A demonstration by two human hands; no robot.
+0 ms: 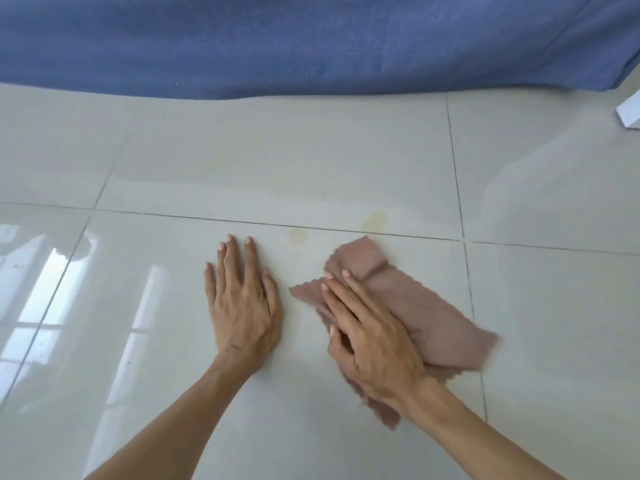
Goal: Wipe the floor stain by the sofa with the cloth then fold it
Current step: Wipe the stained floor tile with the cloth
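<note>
Right hand (pixel 372 336) lies flat with fingers together, palm pressing the cloth (pixel 426 317) onto the floor (pixel 311 168). From where I watch, the cloth is a rumpled brownish-pink rag, one corner folded over on itself, spread on the glossy tile just this side of a grout line. Two faint yellowish stains (pixel 374 220) sit near that line, just beyond the cloth. Left hand (pixel 244 303) rests bare on the tile, fingers spread, apart from the cloth. Beyond lies the blue sofa (pixel 311 43).
</note>
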